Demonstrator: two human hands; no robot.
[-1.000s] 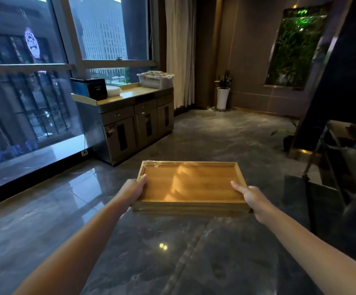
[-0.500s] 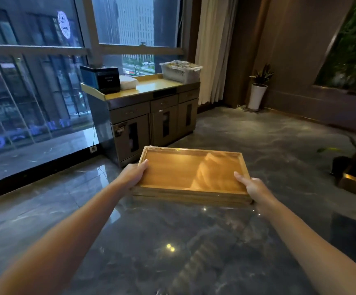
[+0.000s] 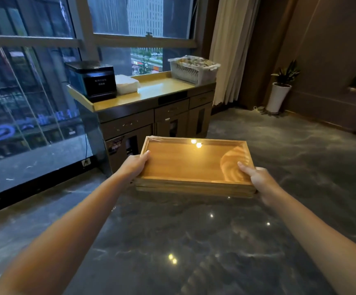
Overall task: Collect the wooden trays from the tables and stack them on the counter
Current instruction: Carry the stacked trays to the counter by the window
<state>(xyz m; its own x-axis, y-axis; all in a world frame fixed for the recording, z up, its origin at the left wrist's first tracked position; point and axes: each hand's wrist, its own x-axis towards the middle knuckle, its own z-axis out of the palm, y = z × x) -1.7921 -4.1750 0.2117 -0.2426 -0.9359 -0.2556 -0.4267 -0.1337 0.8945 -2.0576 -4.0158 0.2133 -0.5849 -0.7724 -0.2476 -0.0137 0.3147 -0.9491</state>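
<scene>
The trays (image 3: 194,167) sit between both hands, before the counter (image 3: 151,90) under the window (image 3: 138,18).

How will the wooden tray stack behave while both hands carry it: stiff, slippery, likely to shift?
The wooden tray stack probably stays stiff: its rims look straight. Its glossy surface suggests slipperiness, so the left hand and right hand grip opposite ends. The layered trays might slide if tilted.

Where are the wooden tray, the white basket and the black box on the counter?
wooden tray (image 3: 185,162): head view, bare inner floor.
white basket (image 3: 188,72): head view, slatted front wall.
black box (image 3: 101,83): head view, front face.
</scene>
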